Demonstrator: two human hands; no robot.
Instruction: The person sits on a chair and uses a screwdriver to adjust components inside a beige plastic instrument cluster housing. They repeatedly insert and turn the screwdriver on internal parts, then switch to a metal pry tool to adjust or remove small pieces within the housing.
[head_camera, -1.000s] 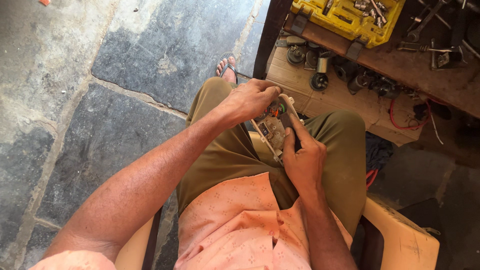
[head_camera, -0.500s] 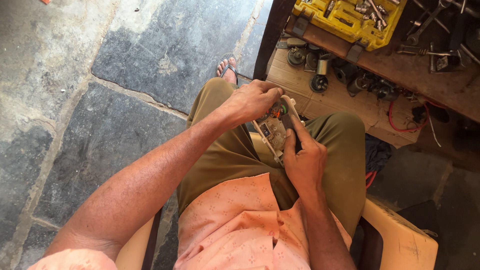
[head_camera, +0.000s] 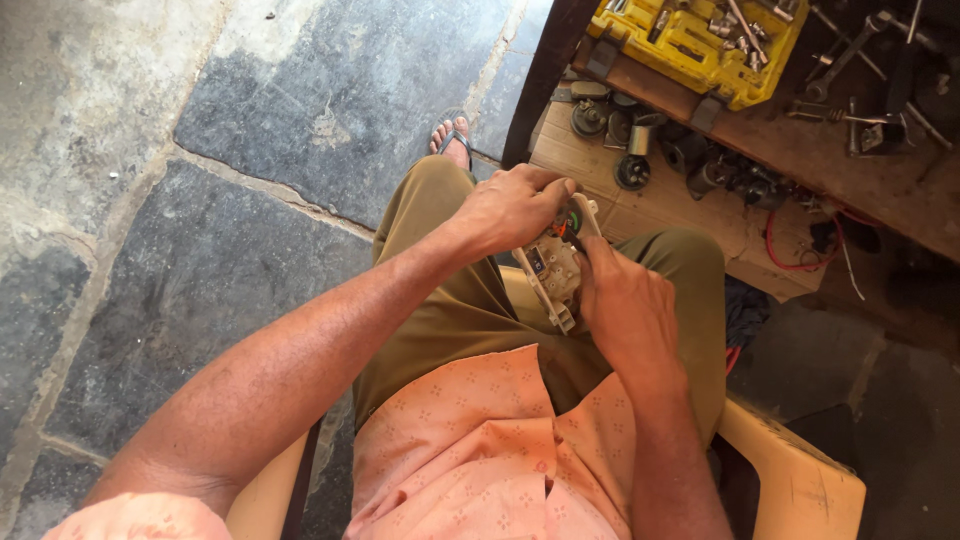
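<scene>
Dark stone slab floor, cluttered wooden workbench, cream plastic chair

One head camera looks steeply down, close over the lap (hands at frame centre), with stone floor at left and a cluttered bench upper right.

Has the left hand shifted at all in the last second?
Barely. The left hand still grips the top of the pale plastic part over the lap, at the same spot relative to the wooden bench edge.
</scene>
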